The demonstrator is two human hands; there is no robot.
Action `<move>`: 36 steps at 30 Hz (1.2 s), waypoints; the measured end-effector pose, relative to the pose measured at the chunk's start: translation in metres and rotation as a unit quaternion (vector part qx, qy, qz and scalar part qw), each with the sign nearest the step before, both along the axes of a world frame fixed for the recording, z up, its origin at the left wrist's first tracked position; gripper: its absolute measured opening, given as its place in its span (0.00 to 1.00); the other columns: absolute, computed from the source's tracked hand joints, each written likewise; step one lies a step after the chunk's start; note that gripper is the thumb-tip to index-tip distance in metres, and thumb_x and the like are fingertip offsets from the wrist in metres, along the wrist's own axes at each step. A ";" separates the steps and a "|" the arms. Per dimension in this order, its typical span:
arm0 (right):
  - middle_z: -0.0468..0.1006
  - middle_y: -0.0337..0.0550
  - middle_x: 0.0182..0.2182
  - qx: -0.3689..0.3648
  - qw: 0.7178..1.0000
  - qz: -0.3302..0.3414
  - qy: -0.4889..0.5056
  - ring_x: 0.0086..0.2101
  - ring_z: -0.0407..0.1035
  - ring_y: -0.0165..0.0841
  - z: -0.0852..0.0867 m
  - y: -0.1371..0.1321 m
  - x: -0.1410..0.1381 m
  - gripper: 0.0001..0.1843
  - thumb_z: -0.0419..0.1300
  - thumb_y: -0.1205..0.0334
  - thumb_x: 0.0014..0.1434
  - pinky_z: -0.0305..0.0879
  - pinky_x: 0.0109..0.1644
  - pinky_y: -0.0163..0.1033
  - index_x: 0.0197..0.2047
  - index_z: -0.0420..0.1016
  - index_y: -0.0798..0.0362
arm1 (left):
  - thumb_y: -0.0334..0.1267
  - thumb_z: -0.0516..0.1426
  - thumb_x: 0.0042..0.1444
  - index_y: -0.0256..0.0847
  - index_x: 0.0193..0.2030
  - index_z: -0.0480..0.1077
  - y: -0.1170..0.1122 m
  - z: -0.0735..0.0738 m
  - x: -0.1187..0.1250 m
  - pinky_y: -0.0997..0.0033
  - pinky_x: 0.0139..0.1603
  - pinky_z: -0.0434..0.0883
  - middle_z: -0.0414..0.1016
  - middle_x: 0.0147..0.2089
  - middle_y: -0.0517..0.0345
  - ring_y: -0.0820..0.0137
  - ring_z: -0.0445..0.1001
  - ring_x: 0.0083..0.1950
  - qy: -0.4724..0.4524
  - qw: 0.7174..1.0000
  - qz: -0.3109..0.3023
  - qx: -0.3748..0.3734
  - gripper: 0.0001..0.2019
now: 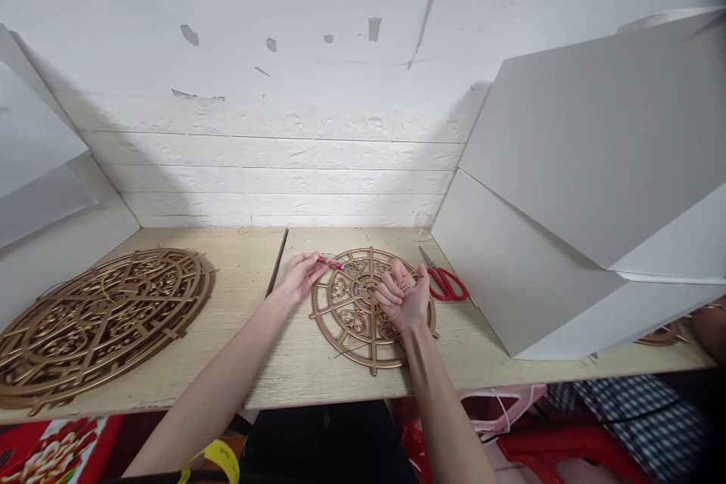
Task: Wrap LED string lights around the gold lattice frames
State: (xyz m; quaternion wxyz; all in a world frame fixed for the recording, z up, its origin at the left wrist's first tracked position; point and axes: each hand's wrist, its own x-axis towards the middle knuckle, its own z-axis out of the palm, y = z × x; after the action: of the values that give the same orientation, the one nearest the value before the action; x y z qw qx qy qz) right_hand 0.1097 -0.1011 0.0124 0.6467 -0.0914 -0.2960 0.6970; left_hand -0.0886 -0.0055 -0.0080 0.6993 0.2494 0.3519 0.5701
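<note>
A round gold openwork grille [373, 363], with scrolls between its spokes, lies flat on the table before me. My left hand [302, 274] pinches a slim red tool [332, 263] at the grille's upper left edge; its tip points right, and its exact kind is unclear. Over the grille's right side is my right hand [404, 295], palm up with the fingers curled in. A thin gold-coloured strand [384, 315] runs by these fingers and appears gripped in them. Just right of the grille lie red-handled scissors [445, 283], blades slightly apart.
Several similar gold grilles [107, 318] are stacked at the left. White board panels [544, 166] stand on both sides, and a white brick-patterned wall [283, 166] closes the back. Below the wooden table [283, 374] at right is a red chair [561, 442]. Part of another person shows at far right.
</note>
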 end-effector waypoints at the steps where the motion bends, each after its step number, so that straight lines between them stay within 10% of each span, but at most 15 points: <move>1: 0.43 0.28 0.12 0.001 1.000 0.005 -0.012 0.14 0.32 0.21 0.000 0.000 -0.001 0.27 0.47 0.40 0.59 0.38 0.16 0.27 0.19 0.57 0.53 | 0.22 0.57 0.52 0.33 0.28 0.67 0.000 0.000 0.000 0.67 0.42 0.77 0.76 0.28 0.51 0.71 0.77 0.31 0.001 1.000 -0.001 0.001 0.06; 9: 0.44 0.25 0.12 -0.028 0.996 0.037 -0.070 0.14 0.30 0.22 0.001 0.004 -0.006 0.12 0.56 0.50 0.57 0.33 0.16 0.27 0.32 0.66 0.50 | 0.22 0.57 0.52 0.32 0.28 0.68 0.000 -0.001 0.000 0.67 0.42 0.77 0.76 0.29 0.51 0.70 0.78 0.32 0.003 1.000 -0.005 0.007 0.05; 24: 0.43 0.28 0.13 -0.017 0.998 0.058 -0.008 0.14 0.33 0.21 -0.004 0.008 -0.001 0.20 0.53 0.62 0.55 0.38 0.15 0.26 0.17 0.48 0.53 | 0.22 0.57 0.52 0.33 0.27 0.67 0.002 -0.003 0.000 0.66 0.43 0.77 0.76 0.28 0.53 0.71 0.77 0.32 -0.004 1.000 -0.008 0.004 0.07; 36: 0.56 0.28 0.15 -0.019 0.963 -0.075 -0.257 0.15 0.42 0.19 -0.013 0.012 -0.016 0.12 0.63 0.54 0.54 0.38 0.16 0.27 0.32 0.71 0.56 | 0.22 0.57 0.52 0.33 0.26 0.67 0.000 0.000 0.001 0.66 0.44 0.76 0.75 0.28 0.53 0.72 0.76 0.31 -0.001 1.000 -0.005 0.009 0.07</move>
State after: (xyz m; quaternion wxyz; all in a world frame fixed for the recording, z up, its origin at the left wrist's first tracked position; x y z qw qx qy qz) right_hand 0.0934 -0.0889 -0.0007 0.5974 -0.3015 -0.4316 0.6049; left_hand -0.0876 -0.0056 -0.0085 0.7000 0.2569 0.3454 0.5699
